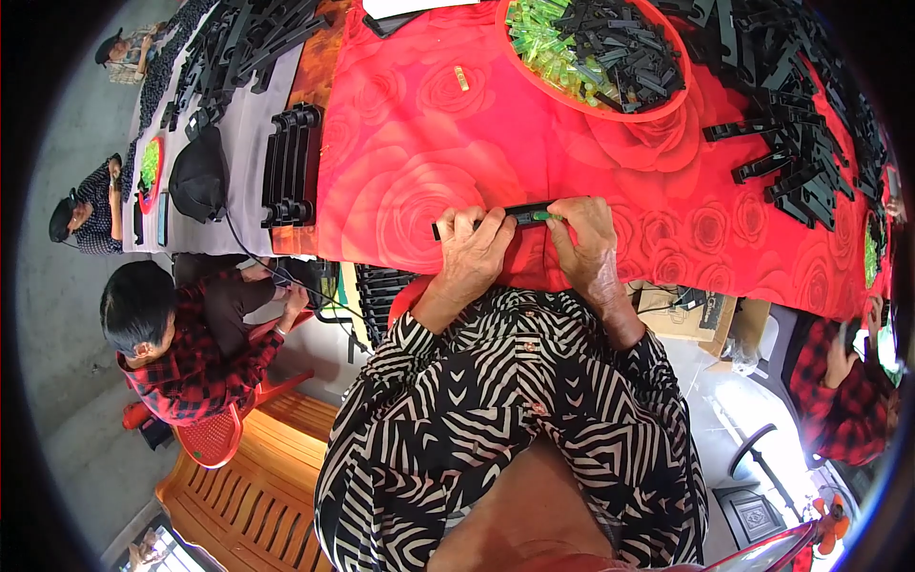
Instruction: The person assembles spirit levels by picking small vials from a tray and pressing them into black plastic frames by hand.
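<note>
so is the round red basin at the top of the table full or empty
Partly full: the round red plastic basin holds a heap of black plastic strips and translucent green pieces below its rim.

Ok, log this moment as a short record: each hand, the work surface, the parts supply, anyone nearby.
left hand: grips a long black plastic strip near its left end
right hand: pinches a small green piece at the strip's right end
surface: table under a red rose-print cloth
supply: round red basin holding green and black pieces; loose black strips piled to the right
nearby: person in red plaid seated on the left
</note>
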### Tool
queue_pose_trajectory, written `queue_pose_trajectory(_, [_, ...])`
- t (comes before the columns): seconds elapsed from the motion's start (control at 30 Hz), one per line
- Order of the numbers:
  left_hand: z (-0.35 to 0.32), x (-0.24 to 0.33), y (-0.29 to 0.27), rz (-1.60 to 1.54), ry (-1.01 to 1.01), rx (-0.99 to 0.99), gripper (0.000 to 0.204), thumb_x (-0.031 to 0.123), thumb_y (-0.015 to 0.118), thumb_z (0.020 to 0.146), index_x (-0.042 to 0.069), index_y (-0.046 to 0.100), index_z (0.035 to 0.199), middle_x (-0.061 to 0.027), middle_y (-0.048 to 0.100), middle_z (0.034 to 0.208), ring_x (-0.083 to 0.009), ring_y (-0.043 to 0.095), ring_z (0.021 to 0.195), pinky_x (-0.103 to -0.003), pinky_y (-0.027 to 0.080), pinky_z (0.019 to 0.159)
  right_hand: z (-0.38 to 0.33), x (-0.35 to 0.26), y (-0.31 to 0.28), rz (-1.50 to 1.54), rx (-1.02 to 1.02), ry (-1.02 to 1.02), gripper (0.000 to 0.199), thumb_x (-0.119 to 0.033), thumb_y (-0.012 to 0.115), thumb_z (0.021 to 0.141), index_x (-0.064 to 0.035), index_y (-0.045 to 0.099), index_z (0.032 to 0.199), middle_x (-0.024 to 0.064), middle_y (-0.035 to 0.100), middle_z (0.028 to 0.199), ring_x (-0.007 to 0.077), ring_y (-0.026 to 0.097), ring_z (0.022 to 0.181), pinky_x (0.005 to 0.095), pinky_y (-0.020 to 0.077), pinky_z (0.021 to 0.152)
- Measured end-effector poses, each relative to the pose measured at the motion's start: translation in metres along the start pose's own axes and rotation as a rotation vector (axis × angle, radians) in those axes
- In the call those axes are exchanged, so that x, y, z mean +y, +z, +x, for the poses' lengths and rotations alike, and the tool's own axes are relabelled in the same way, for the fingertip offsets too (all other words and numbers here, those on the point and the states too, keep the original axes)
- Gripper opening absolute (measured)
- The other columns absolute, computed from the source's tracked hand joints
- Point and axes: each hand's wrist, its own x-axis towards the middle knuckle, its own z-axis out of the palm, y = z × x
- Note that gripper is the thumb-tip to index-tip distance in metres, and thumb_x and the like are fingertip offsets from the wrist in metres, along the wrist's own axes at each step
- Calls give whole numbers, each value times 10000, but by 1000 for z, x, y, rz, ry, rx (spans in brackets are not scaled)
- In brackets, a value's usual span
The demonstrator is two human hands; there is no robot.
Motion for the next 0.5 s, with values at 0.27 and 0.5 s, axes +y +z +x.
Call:
queue_pose_trajectory(0.27, [4, 14, -1, 129, -69, -2, 289, 162, 564, 726, 41, 622, 982, -61, 574, 1006, -204, 526, 851, -411, 380, 834, 7, -2, -1, -148, -76, -102, 105, -88, 616, 766, -69, 603, 868, 61, 561, 776, 250, 496, 747, 372, 368, 653])
queue_pose_trajectory(0.5, [-5, 15, 8, 71, -66, -11, 286, 132, 559, 747, 8, 611, 998, -129, 578, 1031, -267, 576, 887, -370, 466, 785, 9, 3, 0, -98, -104, -111, 97, -58, 591, 757, -51, 578, 853, 84, 518, 755, 273, 479, 746, 387, 383, 674])
